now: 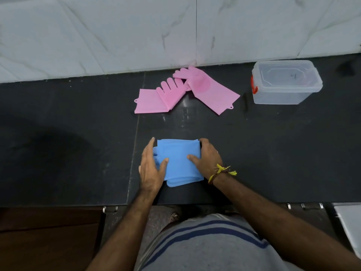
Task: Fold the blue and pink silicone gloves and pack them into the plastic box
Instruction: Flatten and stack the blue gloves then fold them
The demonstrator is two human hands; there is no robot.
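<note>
Left hand (151,169) and right hand (207,157) clamp the folded blue gloves (180,161) from both sides on the desk (78,124), keeping the springy folds closed; pink gloves (185,90) and lidded plastic box (286,83) lie beyond.

**Head camera, looking down over the counter**

A single wide-angle view from the person's head faces forward and steeply down, close above the dark counter (78,133), taking in its near edge, its far edge against the tiled wall (97,36), and both forearms
</note>
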